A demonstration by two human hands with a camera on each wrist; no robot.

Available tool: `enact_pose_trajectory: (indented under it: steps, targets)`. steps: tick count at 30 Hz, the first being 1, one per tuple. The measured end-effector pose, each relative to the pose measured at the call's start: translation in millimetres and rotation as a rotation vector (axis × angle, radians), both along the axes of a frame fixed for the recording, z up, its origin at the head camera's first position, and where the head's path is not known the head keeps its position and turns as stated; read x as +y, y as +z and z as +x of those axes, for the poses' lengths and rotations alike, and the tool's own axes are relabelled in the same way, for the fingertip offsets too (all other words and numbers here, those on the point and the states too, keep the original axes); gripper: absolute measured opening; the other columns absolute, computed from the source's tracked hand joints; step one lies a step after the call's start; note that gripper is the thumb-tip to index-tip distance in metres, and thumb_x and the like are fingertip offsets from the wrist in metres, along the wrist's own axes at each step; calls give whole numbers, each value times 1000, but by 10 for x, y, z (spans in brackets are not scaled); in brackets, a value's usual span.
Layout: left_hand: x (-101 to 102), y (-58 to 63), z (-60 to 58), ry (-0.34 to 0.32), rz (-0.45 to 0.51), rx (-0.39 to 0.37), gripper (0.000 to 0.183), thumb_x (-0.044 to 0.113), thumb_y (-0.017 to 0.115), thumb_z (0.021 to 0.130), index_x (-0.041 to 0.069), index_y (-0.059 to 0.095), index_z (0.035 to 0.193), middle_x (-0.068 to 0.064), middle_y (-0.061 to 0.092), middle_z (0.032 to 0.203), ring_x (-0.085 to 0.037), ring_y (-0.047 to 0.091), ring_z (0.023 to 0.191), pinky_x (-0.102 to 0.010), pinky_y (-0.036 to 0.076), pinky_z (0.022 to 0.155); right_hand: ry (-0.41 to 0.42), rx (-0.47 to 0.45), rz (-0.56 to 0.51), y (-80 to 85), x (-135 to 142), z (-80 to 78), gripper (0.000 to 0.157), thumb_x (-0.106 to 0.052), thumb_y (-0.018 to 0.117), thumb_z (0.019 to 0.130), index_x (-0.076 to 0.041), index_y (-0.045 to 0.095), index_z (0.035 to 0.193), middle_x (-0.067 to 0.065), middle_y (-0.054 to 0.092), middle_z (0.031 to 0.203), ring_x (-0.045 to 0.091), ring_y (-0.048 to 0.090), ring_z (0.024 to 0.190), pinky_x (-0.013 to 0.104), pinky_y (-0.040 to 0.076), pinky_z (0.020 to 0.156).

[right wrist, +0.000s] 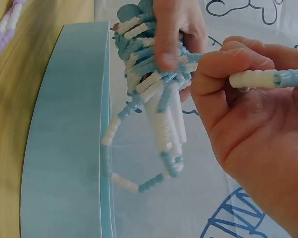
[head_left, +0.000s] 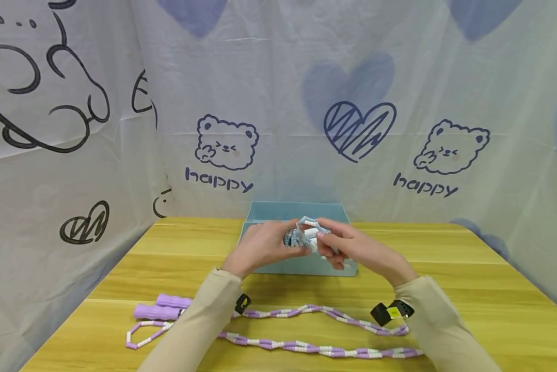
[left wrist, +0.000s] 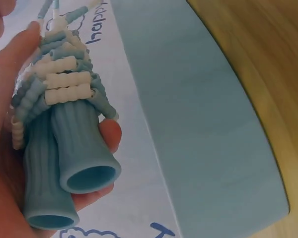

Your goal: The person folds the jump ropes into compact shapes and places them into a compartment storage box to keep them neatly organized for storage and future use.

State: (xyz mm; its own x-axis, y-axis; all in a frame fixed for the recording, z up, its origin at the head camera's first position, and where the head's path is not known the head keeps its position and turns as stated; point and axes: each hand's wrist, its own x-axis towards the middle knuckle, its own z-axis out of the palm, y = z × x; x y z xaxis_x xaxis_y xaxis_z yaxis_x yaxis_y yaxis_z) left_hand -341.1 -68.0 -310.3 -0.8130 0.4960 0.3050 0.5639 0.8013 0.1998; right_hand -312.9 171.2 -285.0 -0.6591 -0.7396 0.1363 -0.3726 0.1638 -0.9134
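Note:
My left hand (head_left: 266, 244) grips a blue-and-white beaded jump rope by its two light blue handles (left wrist: 84, 144). In the left wrist view the beaded cord (left wrist: 67, 79) is wound tightly round the upper part of these handles, whose flared hollow ends stick out below. My right hand (right wrist: 260, 124) pinches a stretch of the cord between thumb and fingers, beside the bundle. A loose loop of beads (right wrist: 123, 182) hangs down from the bundle in the right wrist view. Both hands are raised in front of a light blue box (head_left: 301, 266).
The box stands near the table's back edge, with its lid (head_left: 297, 211) raised behind. Across the front of the wooden table (head_left: 468, 289) lies a purple-and-white beaded jump rope (head_left: 269, 343), its purple handles (head_left: 157, 312) at the left. A printed cloth (head_left: 278, 155) hangs behind the table.

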Motion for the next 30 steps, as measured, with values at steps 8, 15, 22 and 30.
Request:
enact_pose_trajectory:
  steps: [8, 15, 22, 30]
  targets:
    - [8, -26, -9, -11, 6, -11, 55, 62, 50, 94, 33, 52, 141, 6, 54, 67, -11, 46, 50, -30, 36, 48, -123, 91, -46, -15, 60, -51, 43, -21, 50, 104, -9, 43, 145, 11, 41, 67, 25, 36, 53, 30, 39, 50]
    - [16, -40, -30, -58, 8, -74, 51, 52, 54, 94, 35, 51, 142, 11, 65, 114, -10, 55, 67, -32, 44, 55, -376, 259, -102, -10, 242, -155, 27, -21, 57, 101, -8, 60, 125, 14, 54, 79, 23, 44, 59, 30, 43, 53]
    - [8, -49, -12, -115, 92, -172, 63, 54, 57, 92, 40, 37, 150, 6, 59, 133, -12, 58, 93, -39, 49, 82, -612, 337, -37, -23, 320, -223, 34, -36, 71, 91, -11, 65, 112, 9, 65, 106, 25, 60, 85, 33, 52, 73]
    - [53, -33, 13, -254, 204, -263, 63, 51, 58, 94, 62, 23, 145, 6, 61, 101, -16, 57, 70, -37, 48, 62, -687, 458, 10, -114, 376, -314, 27, -35, 72, 90, -10, 68, 101, 7, 65, 93, 26, 54, 73, 29, 48, 61]
